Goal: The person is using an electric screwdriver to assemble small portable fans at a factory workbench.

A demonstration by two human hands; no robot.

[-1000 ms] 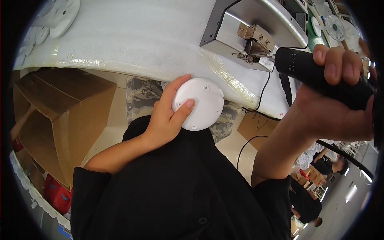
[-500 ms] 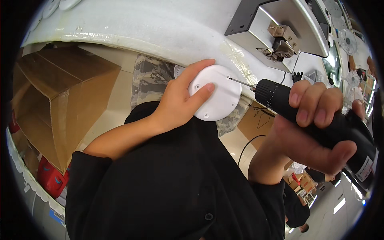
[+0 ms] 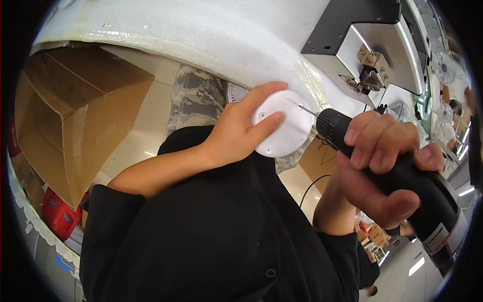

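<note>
My left hand [image 3: 241, 126] grips a round white plastic disc [image 3: 288, 132] by its left side, thumb on the face and fingers at the far edge. Several small screw holes sit around the disc's face. In my right hand [image 3: 382, 151] is a black electric screwdriver [image 3: 336, 127], fingers wrapped round its body. Its thin bit points left and its tip meets the hole at the disc's upper right. Whether a screw sits in that hole is too small to tell. Behind my left hand, part of another white ribbed piece [image 3: 235, 92] shows.
A white-covered table [image 3: 211, 30] curves across the far side. On its right stands a metal bracket fixture [image 3: 372, 55] with a small mechanism. An open cardboard box [image 3: 95, 110] is on the left, a red bag-like object [image 3: 60, 214] below it. Camouflage cloth [image 3: 196, 95] hangs near the table edge.
The disc and my left hand have shifted slightly right and down in the picture. The screwdriver's rear has swung down and left, while its tip stays at the same hole.
</note>
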